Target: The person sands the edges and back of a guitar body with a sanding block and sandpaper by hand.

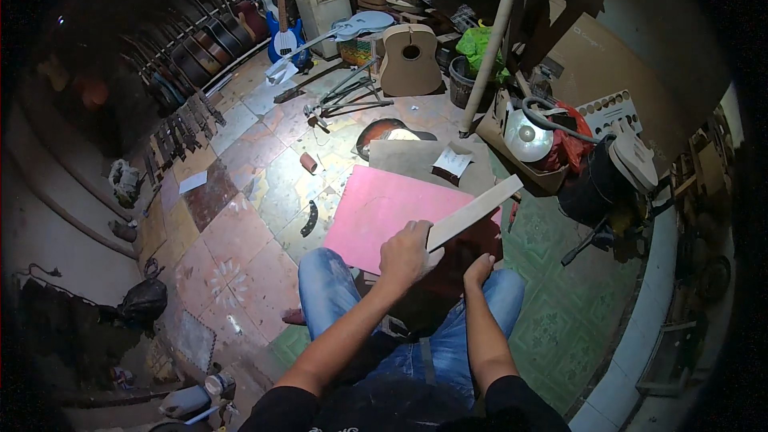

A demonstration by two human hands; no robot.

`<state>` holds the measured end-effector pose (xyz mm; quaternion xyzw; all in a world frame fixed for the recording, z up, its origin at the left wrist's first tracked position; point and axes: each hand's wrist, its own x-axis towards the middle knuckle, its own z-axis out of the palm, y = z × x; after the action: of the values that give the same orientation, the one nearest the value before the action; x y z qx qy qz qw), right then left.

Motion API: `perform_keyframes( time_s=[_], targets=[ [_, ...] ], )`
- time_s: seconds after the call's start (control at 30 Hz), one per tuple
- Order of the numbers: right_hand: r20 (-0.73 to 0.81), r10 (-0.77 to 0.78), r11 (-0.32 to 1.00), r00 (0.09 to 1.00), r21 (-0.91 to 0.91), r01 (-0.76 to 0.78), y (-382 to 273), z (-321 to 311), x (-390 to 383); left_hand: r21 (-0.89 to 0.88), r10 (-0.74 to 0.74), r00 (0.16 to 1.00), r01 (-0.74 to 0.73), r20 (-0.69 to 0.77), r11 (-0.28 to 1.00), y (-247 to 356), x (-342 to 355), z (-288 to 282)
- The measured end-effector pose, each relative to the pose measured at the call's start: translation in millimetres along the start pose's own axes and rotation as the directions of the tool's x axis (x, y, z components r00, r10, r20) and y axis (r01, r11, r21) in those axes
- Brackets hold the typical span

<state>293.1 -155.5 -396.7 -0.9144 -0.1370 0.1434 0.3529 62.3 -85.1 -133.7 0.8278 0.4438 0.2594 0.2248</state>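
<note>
My left hand (pixel 408 252) grips the near end of a pale flat wooden strip (pixel 480 206), which slants up and right over a pink board (pixel 372 200). My right hand (pixel 478 270) is lower and to the right, by my knee, its fingers curled at the board's dark, shadowed right part; what they hold is unclear. A grey sheet (pixel 400 156) with a small white paper piece (pixel 453 162) lies under and beyond the pink board.
Guitars (pixel 204 48) line the back left, and a natural guitar body (pixel 410 72) stands behind a metal stand (pixel 344 100). A pole (pixel 488 64) and crowded box (pixel 532 152) are at right. A red cylinder (pixel 309 163) and dark curved piece (pixel 310 218) lie on the tiles.
</note>
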Motion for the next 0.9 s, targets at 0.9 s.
perform_keyframes(
  time_s=[0.9],
  targets=[
    [0.13,-0.918,0.394,0.374,0.227,0.89,-166.4,-171.8,-86.3,-0.156,0.047,0.996,-0.059,-0.08,0.986,-5.5,-26.0,7.8]
  ],
)
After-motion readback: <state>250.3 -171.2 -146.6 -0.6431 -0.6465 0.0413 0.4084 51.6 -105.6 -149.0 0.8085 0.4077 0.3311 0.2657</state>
